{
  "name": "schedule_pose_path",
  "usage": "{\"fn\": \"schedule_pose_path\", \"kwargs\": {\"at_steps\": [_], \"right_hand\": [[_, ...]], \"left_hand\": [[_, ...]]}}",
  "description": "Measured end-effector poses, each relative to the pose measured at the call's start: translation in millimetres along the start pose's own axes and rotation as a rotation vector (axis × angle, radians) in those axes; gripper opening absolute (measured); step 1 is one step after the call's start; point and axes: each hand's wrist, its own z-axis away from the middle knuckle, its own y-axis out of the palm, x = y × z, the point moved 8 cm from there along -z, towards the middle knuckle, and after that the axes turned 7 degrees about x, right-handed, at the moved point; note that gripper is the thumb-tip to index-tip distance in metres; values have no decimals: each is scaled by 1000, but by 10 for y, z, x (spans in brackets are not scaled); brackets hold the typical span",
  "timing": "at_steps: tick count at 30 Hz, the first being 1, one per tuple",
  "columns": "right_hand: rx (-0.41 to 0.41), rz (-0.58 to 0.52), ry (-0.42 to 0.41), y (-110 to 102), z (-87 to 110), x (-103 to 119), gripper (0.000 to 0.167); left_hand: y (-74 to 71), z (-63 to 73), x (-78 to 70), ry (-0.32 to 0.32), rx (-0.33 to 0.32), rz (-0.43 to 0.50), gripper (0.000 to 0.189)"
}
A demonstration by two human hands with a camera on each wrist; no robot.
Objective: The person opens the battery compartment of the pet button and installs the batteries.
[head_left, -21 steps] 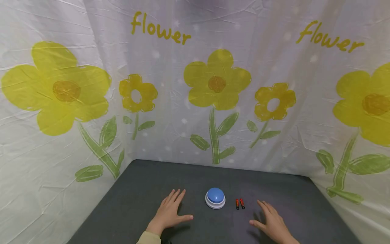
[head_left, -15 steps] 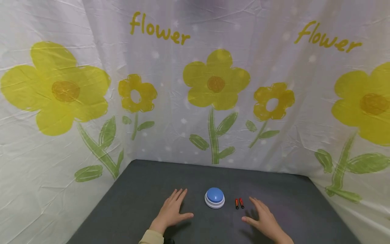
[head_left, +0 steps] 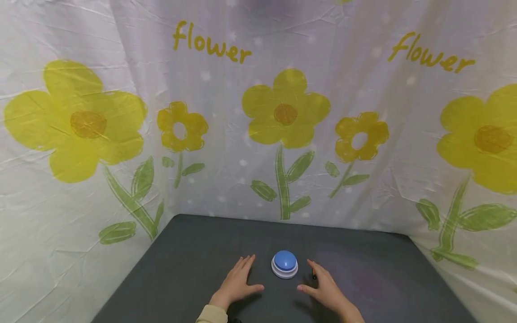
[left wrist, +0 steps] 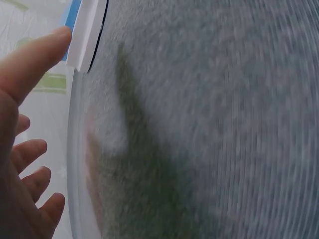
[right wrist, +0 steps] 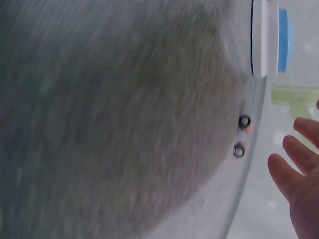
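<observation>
A blue push button with a white round base (head_left: 284,264) stands on the dark table, between the two hands. To its left hovers my left hand (head_left: 238,283), fingers extended and thumb spread toward the button, holding nothing. On the other side my right hand (head_left: 324,287) is held over two small red-and-black batteries, also with spread thumb and nothing gripped. In the head view only one battery (head_left: 314,273) peeks out between thumb and fingers. The right wrist view shows the ends of both batteries (right wrist: 241,135) lying side by side on the table, apart from the fingers.
The dark grey table (head_left: 210,237) is enclosed by a pale curtain (head_left: 226,179) printed with yellow flowers and the word "flower". A beige sleeve (head_left: 212,314) covers the left wrist.
My right hand has moved left, from beside the batteries to over them. The left hand has shifted slightly right, toward the button. The button stays in place.
</observation>
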Motion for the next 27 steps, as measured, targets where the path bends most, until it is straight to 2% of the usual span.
{"fn": "schedule_pose_path", "kwargs": {"at_steps": [6,10,15,20,27], "right_hand": [[-23,-38,-12,84,-101,87,83],[-12,-67,12,175,-181,82,88],[9,-86,13,293,-254,87,90],[32,-117,27,363,-321,67,91],[32,-93,69,398,-398,-53,91]], "left_hand": [[71,-73,-58,8,-2,53,89],[144,-146,-93,12,12,104,87],[267,-252,-40,2,47,170,86],[304,-335,-9,-2,48,185,78],[349,-403,-3,-3,53,220,75]]}}
